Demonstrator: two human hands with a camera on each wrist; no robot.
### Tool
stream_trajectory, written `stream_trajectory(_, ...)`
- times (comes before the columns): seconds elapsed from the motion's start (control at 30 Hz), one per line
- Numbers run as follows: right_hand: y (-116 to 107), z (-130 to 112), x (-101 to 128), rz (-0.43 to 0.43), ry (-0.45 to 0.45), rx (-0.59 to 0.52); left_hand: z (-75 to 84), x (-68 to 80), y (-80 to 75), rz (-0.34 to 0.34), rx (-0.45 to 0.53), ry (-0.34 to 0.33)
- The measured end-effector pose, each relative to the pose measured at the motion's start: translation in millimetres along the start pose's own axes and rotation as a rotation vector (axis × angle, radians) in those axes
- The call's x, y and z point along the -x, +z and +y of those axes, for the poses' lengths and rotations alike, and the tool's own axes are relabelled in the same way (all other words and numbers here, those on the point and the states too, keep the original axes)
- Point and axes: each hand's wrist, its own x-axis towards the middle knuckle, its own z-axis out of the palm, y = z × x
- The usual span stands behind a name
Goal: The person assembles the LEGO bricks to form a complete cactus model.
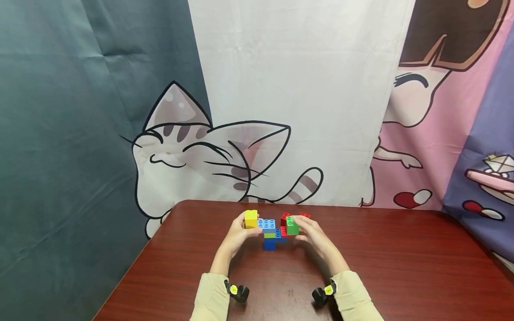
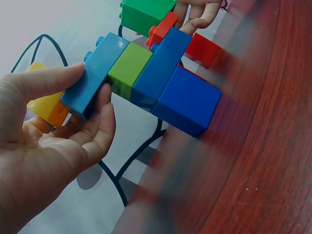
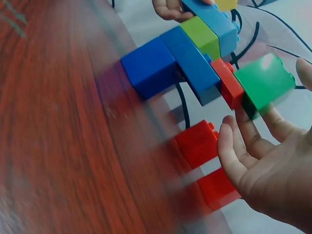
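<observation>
A brick build stands at the table's middle: a dark blue brick at the bottom, a longer blue brick above it, then a lime brick and a light blue brick topped at its left end by a yellow brick. My left hand pinches the light blue brick, thumb on one side and fingers curled beneath. On the build's right arm, a green brick sits over a small red brick. My right hand holds the green brick, fingertips at its underside and thumb by its studs.
Two loose red bricks, one nearer and one farther along, lie behind the build, partly hidden by my right hand in the head view. The brown table ends at a printed curtain behind.
</observation>
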Motion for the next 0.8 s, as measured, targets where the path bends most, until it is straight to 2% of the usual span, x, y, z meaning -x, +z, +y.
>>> stream_trajectory(0.23,-9.1,1.8,-2.5,0.040,-0.037,-0.028,1.7,-2.1,3.1,0.040,0.012,-0.090)
stream_trajectory(0.3,-10.5,2.8,-3.5,0.096,-0.045,-0.033,2.0,-2.2,3.6,0.041,0.006,-0.096)
stream_trajectory(0.43,-13.1,5.1,-6.5,0.275,-0.071,-0.055,2.6,-1.6,4.1,0.038,0.011,-0.098)
stream_trajectory(0.53,-17.0,8.4,-7.3,0.377,-0.081,-0.057,1.2,-2.1,3.9,0.037,0.015,-0.093)
stream_trajectory(0.63,-21.2,13.6,-7.8,0.420,-0.068,-0.046,-0.8,-2.9,3.7,0.029,0.018,-0.089)
stream_trajectory(0.8,-23.6,25.7,-10.9,0.444,-0.041,0.057,-1.9,-3.0,4.0,0.018,0.026,-0.088)
